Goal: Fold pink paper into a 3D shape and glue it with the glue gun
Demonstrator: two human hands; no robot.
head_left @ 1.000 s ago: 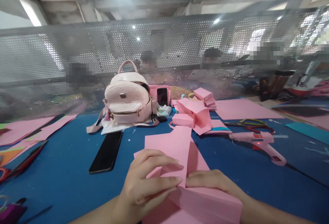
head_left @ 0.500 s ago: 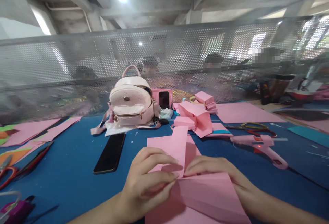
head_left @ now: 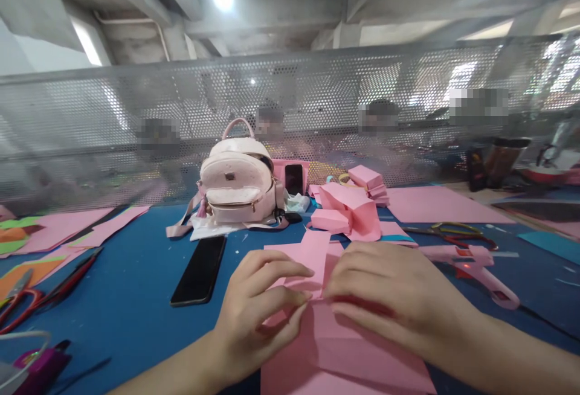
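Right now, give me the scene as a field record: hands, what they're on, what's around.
left hand: pinches a flap of the paper
right hand: palm down on paper, fingertips by the left hand's
paper: pink, creased, on the table
table: blue
left of hands: phone, lying flat
right of hands: glue gun, scissors
behind: backpack, pink boxes

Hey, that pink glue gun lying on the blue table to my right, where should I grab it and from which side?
Take the glue gun by its handle, which slants toward you on the blue table. Coming in from the near right with your right hand is probably best, since scissors lie just behind the barrel.
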